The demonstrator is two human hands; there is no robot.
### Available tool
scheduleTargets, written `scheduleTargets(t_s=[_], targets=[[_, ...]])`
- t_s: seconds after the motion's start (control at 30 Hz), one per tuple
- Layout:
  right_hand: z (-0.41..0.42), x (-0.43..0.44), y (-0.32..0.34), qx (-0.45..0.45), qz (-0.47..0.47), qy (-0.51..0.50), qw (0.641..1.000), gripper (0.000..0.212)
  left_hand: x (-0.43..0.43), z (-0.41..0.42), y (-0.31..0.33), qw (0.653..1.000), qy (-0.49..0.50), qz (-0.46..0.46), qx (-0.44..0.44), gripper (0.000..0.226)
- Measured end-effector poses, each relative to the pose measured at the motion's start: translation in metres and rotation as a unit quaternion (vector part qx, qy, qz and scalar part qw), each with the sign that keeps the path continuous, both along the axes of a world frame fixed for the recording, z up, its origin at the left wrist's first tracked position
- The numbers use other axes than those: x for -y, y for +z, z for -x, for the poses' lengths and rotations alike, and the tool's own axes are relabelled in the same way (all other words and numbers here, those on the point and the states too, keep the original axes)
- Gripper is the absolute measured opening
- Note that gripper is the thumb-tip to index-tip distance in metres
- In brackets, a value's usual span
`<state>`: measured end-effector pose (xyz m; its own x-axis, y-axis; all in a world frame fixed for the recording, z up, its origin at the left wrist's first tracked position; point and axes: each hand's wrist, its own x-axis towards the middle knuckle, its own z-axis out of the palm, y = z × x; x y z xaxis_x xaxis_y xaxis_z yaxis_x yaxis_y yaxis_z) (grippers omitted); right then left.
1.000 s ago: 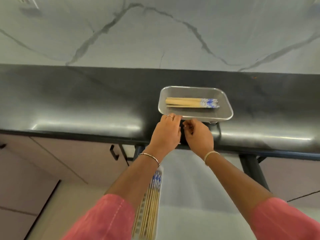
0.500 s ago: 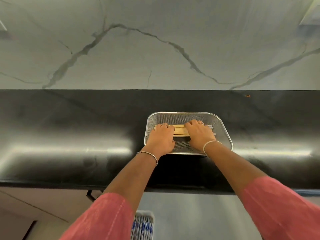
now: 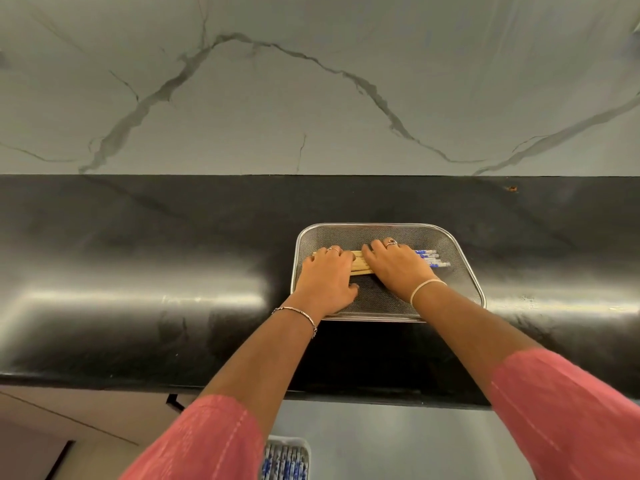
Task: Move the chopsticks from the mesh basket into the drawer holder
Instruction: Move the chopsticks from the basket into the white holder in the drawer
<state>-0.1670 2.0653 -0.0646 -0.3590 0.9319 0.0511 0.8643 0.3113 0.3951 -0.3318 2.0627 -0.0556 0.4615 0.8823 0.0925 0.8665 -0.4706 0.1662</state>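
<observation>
Reaching into the shallow rectangular silver mesh basket [image 3: 460, 268], both hands are now laid on the bundle of pale wooden chopsticks with blue-and-white patterned ends [image 3: 360, 263]. A second ago both hands were at the basket's near rim, at the front edge of the glossy black stone surface [image 3: 138, 271]; half a second ago they had already been placed over the bundle, and little has shifted since beyond a slightly tighter gather. A new pickup is judged to be starting: a fresh batch is being collected, not yet lifted.

The left hand [image 3: 325, 275] is set palm down over the plain wooden ends, fingers curled over the far side of the bundle, thumb tucked toward the near side. The right hand [image 3: 398, 265] is placed likewise just beside it, fingers over the top, a ring seen on one finger; patterned ends stick out past it to the right. Neither hand is flat or spread; both are curled around the sticks, though whether the grip is fully closed underneath cannot be told.

The chopsticks lie crosswise in the far half of the basket, on the mesh floor. At the bottom edge, below the surface, the white slotted drawer holder [image 3: 285, 459] is seen with patterned chopsticks already in it, so the task is judged partly done.
</observation>
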Motion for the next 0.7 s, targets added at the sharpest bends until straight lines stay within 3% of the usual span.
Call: scheduleTargets(t_s=[0.2, 0.33, 0.5, 0.57, 0.7], targets=[[0.001, 0.003, 0.01, 0.002, -0.002, -0.008, 1.0, 0.023, 0.003, -0.001, 0.002, 1.0, 0.017, -0.018, -0.001, 0.053], [0.002, 0.01, 0.024, 0.0, -0.007, -0.025, 1.0, 0.016, 0.005, 0.001, 0.006, 0.999, 0.017, -0.047, 0.007, 0.071], [0.008, 0.027, 0.054, -0.006, -0.029, -0.018, 0.999, 0.028, 0.014, -0.001, 0.029, 0.995, 0.015, -0.092, -0.029, 0.078], [0.013, 0.037, 0.071, -0.009, -0.047, 0.001, 0.999, 0.037, 0.021, -0.005, 0.043, 0.992, 0.004, -0.123, -0.028, 0.068], [0.025, 0.064, 0.103, -0.011, -0.067, 0.02, 0.998, 0.037, 0.042, -0.006, 0.077, 0.982, 0.013, -0.189, -0.021, 0.024]])
